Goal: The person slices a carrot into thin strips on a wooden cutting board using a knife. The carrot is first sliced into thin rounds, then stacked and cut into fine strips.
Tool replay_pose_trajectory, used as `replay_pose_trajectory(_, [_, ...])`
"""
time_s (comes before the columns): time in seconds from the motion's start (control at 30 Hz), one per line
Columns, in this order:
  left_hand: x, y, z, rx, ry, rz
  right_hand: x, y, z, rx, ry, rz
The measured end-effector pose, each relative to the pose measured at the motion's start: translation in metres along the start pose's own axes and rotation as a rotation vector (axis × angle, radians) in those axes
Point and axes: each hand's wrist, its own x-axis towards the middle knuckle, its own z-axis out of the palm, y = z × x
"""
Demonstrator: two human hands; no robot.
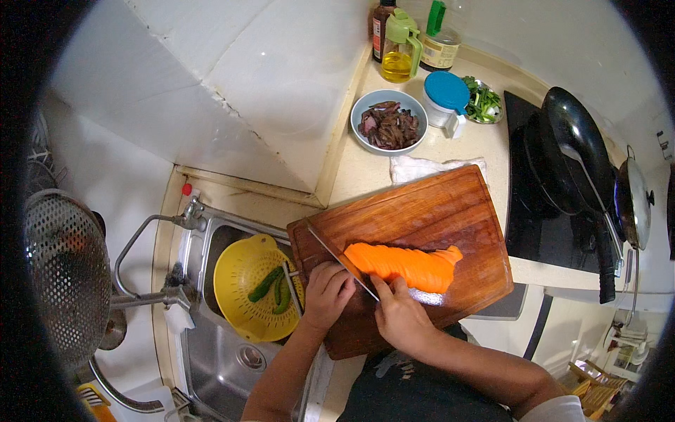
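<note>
On a wooden cutting board (422, 211) lies a row of thin orange carrot slices (403, 266), overlapping one another. A knife (332, 248) stands on edge at the left end of the row, its blade running diagonally. My right hand (403, 316) grips it near the handle end, which the fingers hide. Curled beside the blade, on its left side, is my left hand (327, 295), near the board's left part; whether its fingertips hold the blade or a small piece is not clear.
A yellow colander (237, 295) with green peppers (266, 285) sits in the steel sink (211, 364). Behind the board are a bowl of sliced dark meat (390, 124), a blue-lidded container (445, 95), chopped greens (482, 103) and an oil bottle (398, 53). A wok (575, 142) rests on the right-hand stove.
</note>
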Motion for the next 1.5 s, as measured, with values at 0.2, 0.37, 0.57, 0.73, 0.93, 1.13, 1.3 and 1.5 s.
replay_pose_trajectory(0.2, [-0.004,-0.003,0.002,0.002,0.014,0.01,-0.001,0.002,0.0,-0.188,-0.052,0.0])
replay_pose_trajectory(0.37, [-0.005,-0.002,0.002,0.019,0.011,-0.014,-0.018,-0.005,-0.016,-0.259,-0.076,-0.029])
replay_pose_trajectory(0.57, [-0.005,-0.002,0.002,0.043,0.019,0.002,-0.033,-0.004,-0.027,-0.291,-0.119,-0.01])
replay_pose_trajectory(0.73, [-0.004,-0.001,0.0,0.067,-0.006,0.0,-0.039,-0.008,-0.033,-0.305,-0.11,-0.032])
replay_pose_trajectory(0.93, [-0.004,-0.001,0.0,0.081,-0.008,0.011,-0.04,-0.006,-0.031,-0.333,-0.087,-0.055])
replay_pose_trajectory(1.13, [-0.003,-0.001,0.0,0.106,-0.001,0.024,-0.038,-0.007,-0.031,-0.338,-0.102,-0.056])
replay_pose_trajectory(1.3, [-0.001,0.002,-0.003,0.136,0.063,-0.037,-0.036,-0.007,-0.032,-0.323,-0.138,-0.043])
replay_pose_trajectory(1.5, [-0.006,0.028,-0.005,-0.185,0.238,-0.745,-0.037,-0.005,-0.031,-0.326,-0.162,-0.004])
